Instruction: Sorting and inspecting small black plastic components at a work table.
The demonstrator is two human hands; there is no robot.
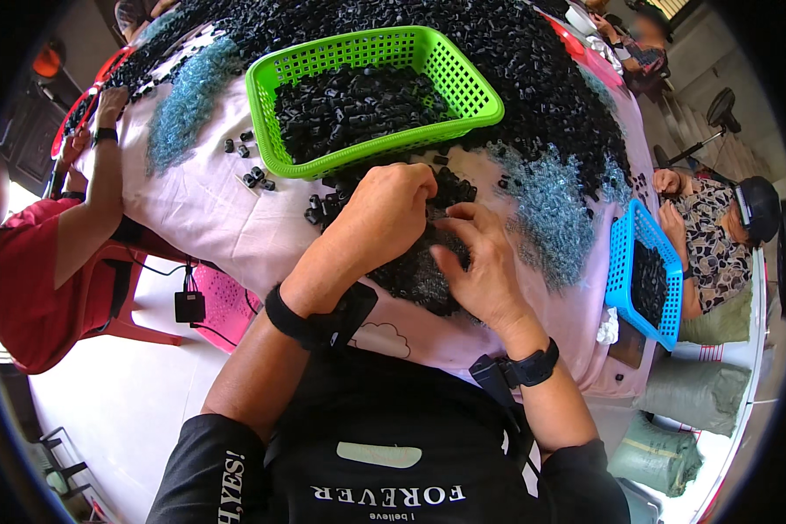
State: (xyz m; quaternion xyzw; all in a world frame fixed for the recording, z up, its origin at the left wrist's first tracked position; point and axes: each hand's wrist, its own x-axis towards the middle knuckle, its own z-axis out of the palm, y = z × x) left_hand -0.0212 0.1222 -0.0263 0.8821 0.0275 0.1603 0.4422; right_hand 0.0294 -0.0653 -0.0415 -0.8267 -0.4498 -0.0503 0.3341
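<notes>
My left hand [386,208] is curled over a heap of small black plastic parts [415,275] on the pink tablecloth [210,210], fingers closed on some of them. My right hand [479,258] rests beside it on the same heap, fingers spread and pinching at the parts; what it holds is hidden. A green basket [463,83] partly filled with black parts stands just beyond both hands. Both wrists wear black straps.
A huge mound of black parts [533,61] covers the far table, with piles of pale blue pieces [550,214] at both sides. A blue basket [624,262] sits right, by a seated person. Another person in red sits left, on a red chair.
</notes>
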